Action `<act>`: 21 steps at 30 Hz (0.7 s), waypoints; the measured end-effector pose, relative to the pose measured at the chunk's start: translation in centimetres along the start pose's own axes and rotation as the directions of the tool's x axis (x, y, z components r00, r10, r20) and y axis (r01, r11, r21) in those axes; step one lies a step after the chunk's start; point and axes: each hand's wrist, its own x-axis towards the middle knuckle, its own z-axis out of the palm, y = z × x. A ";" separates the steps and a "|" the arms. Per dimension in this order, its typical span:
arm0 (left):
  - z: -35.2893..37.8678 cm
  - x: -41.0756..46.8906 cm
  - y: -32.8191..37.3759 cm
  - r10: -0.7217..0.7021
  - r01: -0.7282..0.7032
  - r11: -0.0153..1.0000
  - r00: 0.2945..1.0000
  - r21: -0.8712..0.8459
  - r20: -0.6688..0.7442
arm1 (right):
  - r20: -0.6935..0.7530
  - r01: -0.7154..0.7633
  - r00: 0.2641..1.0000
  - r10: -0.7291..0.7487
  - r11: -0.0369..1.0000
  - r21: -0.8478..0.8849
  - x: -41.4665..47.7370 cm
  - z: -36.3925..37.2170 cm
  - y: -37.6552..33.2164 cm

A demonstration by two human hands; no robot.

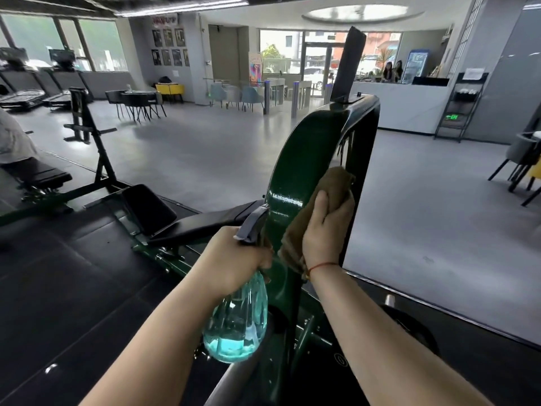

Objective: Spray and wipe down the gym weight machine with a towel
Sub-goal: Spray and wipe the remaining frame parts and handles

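The weight machine's dark green upright frame (304, 148) rises in the middle of the head view, with a black pad on top. My right hand (326, 230) presses a brown towel (330, 186) flat against the frame's right side, fingers spread over the cloth. My left hand (237, 256) grips the neck of a clear teal spray bottle (238, 320) just left of the frame. Its grey nozzle points up toward the green surface. Liquid fills the bottle's lower part.
A black padded bench (205, 221) extends left of the frame. More benches and racks (85, 124) stand further left. Grey floor (424, 218) lies to the right, with a reception counter (404, 104), a shelf stand (462, 106) and chairs (524, 162) beyond.
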 end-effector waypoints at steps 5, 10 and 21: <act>0.1 -0.2 -0.8 -0.029 0.029 1.000 1.000 0.006 0.002 | 0.077 0.326 0.945 -0.317 0.904 -0.277 -4.5 -0.7 3.3; -0.9 -0.6 -0.7 -0.002 0.002 1.000 0.999 -0.001 -0.045 | 0.377 0.716 0.686 -0.623 0.485 -0.502 -0.1 0.1 0.6; -2.0 -0.2 -1.0 0.027 -0.033 0.997 0.995 -0.063 -0.100 | 0.905 0.906 0.422 -0.059 0.032 -0.421 8.4 6.4 -11.4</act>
